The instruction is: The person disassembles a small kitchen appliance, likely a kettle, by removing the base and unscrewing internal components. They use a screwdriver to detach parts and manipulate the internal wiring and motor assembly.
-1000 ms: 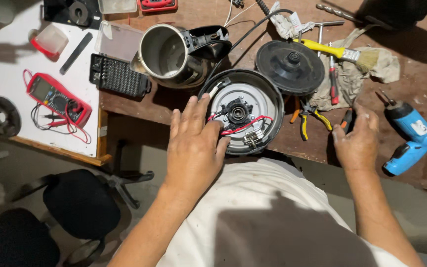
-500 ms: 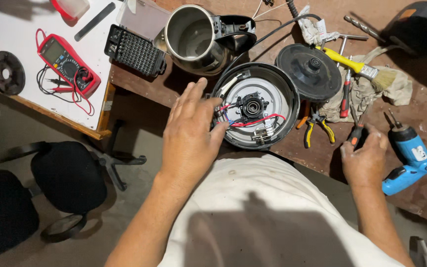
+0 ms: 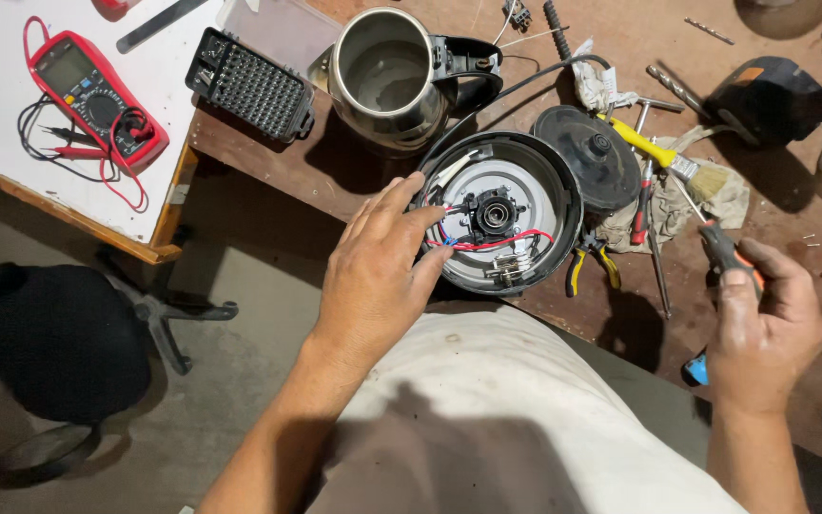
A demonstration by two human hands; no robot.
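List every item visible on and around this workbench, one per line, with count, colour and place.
kettle base: 1, black rim, grey inside with red wires, table centre
kettle body: 1, steel with black handle, behind the base
round cover: 1, black, right of the base
multimeter: 1, red, white board at left
bit holder: 1, black, left of the kettle body
pliers: 1, yellow-handled, right of the base
brush: 1, yellow handle, on a rag
chair: 1, black, on the floor at left
left hand: fingers on the base's rim
right hand: holding a screwdriver, black and orange handle
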